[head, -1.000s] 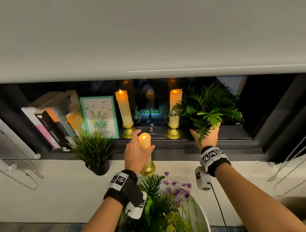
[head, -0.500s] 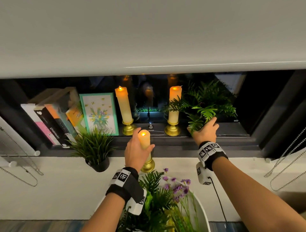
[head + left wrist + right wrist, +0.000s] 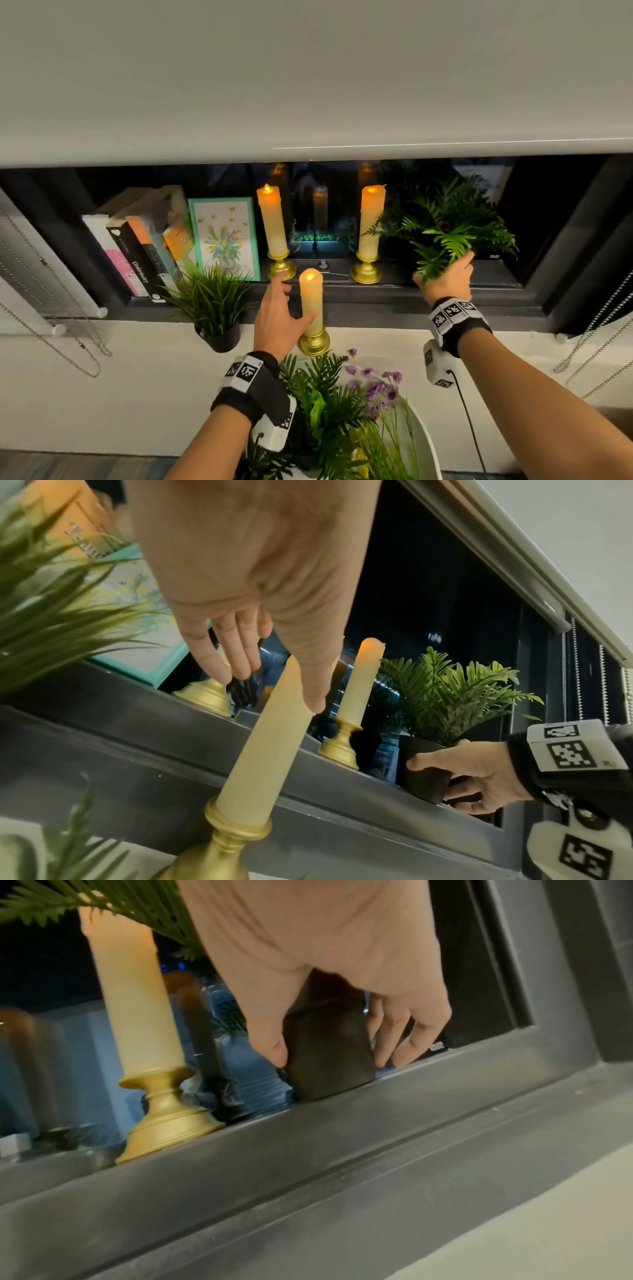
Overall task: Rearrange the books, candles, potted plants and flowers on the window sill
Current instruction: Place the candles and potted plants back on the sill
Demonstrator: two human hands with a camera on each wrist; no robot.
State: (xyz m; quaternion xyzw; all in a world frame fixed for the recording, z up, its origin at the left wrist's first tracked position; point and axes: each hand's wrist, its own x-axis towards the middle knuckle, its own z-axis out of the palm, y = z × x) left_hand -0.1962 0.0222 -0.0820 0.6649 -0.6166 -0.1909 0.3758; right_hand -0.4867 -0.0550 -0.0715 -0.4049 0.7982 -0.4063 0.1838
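Note:
A short lit candle (image 3: 310, 301) on a gold holder stands on the white sill. My left hand (image 3: 287, 301) is open beside it, the thumb lying along the candle (image 3: 267, 750). Its straight fingers (image 3: 219, 664) reach the gold base of the left tall candle (image 3: 272, 219). My right hand (image 3: 445, 277) grips the black pot (image 3: 330, 1074) of a fern (image 3: 448, 226), which stands on the dark window ledge (image 3: 377, 1123) right of the second tall candle (image 3: 370, 219). Thumb and fingers wrap the pot's sides.
Several books (image 3: 137, 253) lean at the left, next to a teal-framed flower picture (image 3: 224, 236). A grass plant (image 3: 212, 301) in a black pot stands in front of them. A white vase (image 3: 424, 438) of greenery and purple flowers sits below my hands. Blind chains (image 3: 592, 342) hang at both sides.
My left hand has let go of the short candle and its fingers have straightened forward toward the left tall candle's base. The right hand keeps hold of the fern pot, which sits slightly further right.

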